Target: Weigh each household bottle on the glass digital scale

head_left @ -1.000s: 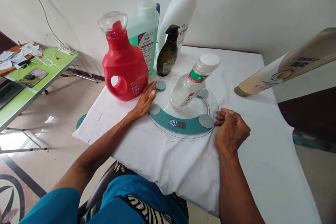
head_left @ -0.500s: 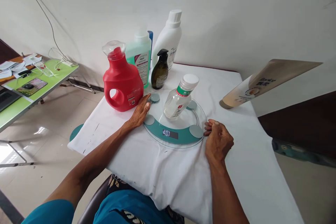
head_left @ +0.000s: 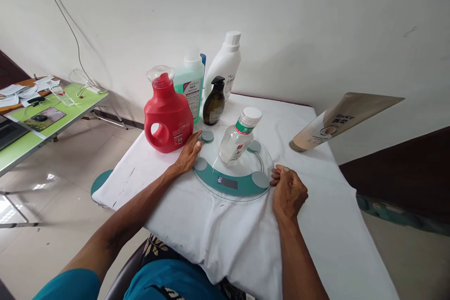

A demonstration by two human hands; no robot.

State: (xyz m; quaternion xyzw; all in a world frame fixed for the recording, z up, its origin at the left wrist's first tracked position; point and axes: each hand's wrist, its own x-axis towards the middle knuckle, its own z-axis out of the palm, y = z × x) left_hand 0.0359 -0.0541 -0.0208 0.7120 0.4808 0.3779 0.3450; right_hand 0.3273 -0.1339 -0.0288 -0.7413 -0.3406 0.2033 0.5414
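A round glass scale (head_left: pixel 211 178) with a teal band lies on the white cloth, its small display lit. On it stands a clear bottle (head_left: pixel 232 145) with a white cap and a green neck label. My left hand (head_left: pixel 189 153) rests at the scale's left rim, fingers stretched out and nothing in them. At the right rim is my right hand (head_left: pixel 290 187), its fingers curled in, the fingertips close against the glass edge. Just beyond my left fingers stands a red jug (head_left: pixel 168 119) with a clear cap.
Behind the scale stand a dark brown pump bottle (head_left: pixel 213 105), a green liquid bottle (head_left: pixel 191 86) and a large white bottle (head_left: pixel 225 68). To the right, a beige tube (head_left: pixel 330 126) stands on its cap. A green table (head_left: pixel 79 101) with papers is at the left.
The digits on the scale's display differ and look fewer now. The view has shifted slightly; both hands and the bottle keep their places around and on the scale.
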